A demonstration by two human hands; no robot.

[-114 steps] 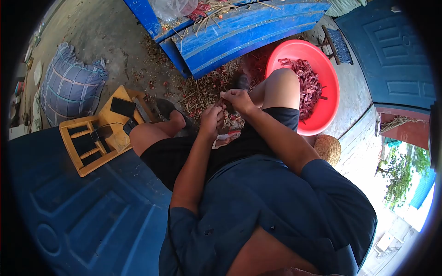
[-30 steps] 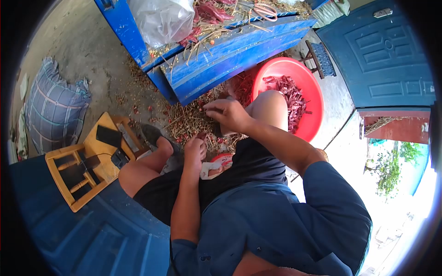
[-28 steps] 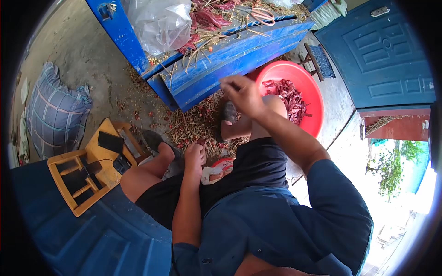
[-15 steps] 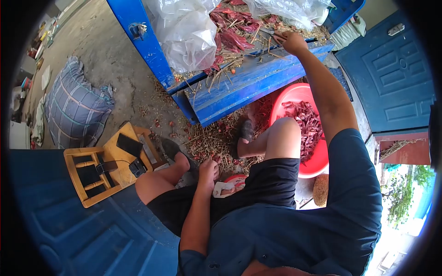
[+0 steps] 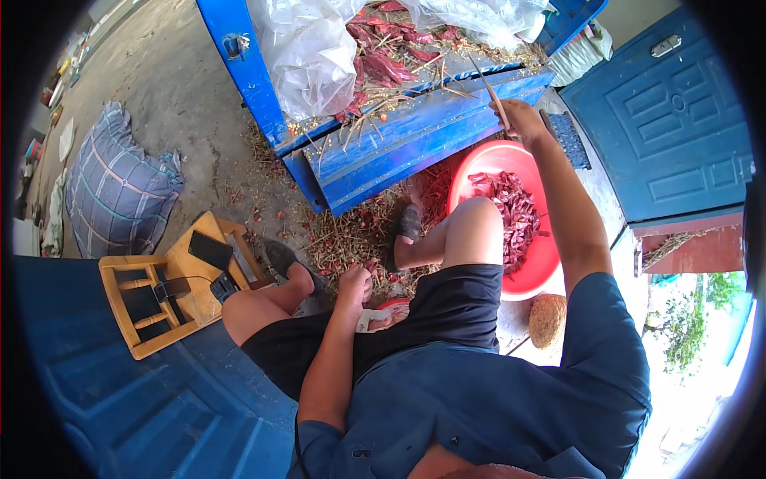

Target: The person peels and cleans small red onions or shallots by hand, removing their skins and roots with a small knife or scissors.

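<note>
Red basin [image 5: 536, 271] sits under my right hand [image 5: 520, 120], which pinches a thin stalk [image 5: 488, 84]; my left hand [image 5: 353, 283] is curled closed, contents unclear.

A thin, pale, stick-like piece [image 5: 487, 84] is held tilted, its free end raised over the blue bench [image 5: 415, 137]. A small dark-red pepper [image 5: 369, 267] is pinched low.

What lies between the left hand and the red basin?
Head view: the person's bent right knee sits between the left hand and the red basin; the right hand grips a stalk above.
</note>
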